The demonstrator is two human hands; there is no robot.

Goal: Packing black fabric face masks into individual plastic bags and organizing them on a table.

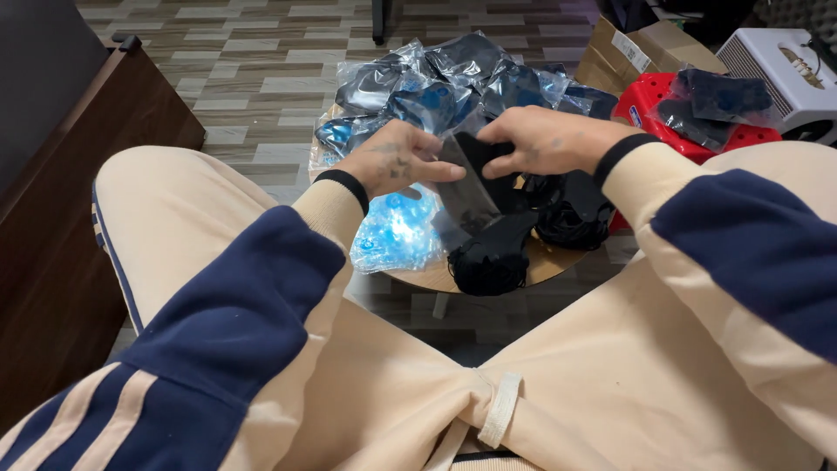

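- Pinched between thumb and fingers of my left hand [391,164], the near edge of a clear plastic bag [464,196] is in a closed grip; the bag hangs just above the near part of the small round wooden counter [545,262].
- Left of everything, a dark wooden cabinet [61,201] stands on the tiled floor [253,70], well apart from the counter.
- On the left part of the counter, just under my left hand, lies a bagged item with a bright blue sheen [397,231], reaching over the counter's left edge.
- At the far edge of the counter sits a heap of sealed clear packets [445,83] with black and blue contents, stacked behind both hands.
- At the middle, the clear plastic bag has a black item [484,161] at its mouth; I cannot tell how far in it sits.
- At the near edge of the counter, below the bag, a black bundle [488,257] rests, partly over the rim.
- My right hand [545,139] has its grip closed on the top of the black item and the bag's far edge, fingers curled over it, facing the left hand.
- Under the right wrist, a second coil of black cord-like material [571,218] lies on the right part of the counter.
- Right of the counter stands a red plastic stool [654,96] carrying more dark packets [715,105].
- Behind it, a brown cardboard box [645,48], and at the far right a white appliance with a grille [776,61].
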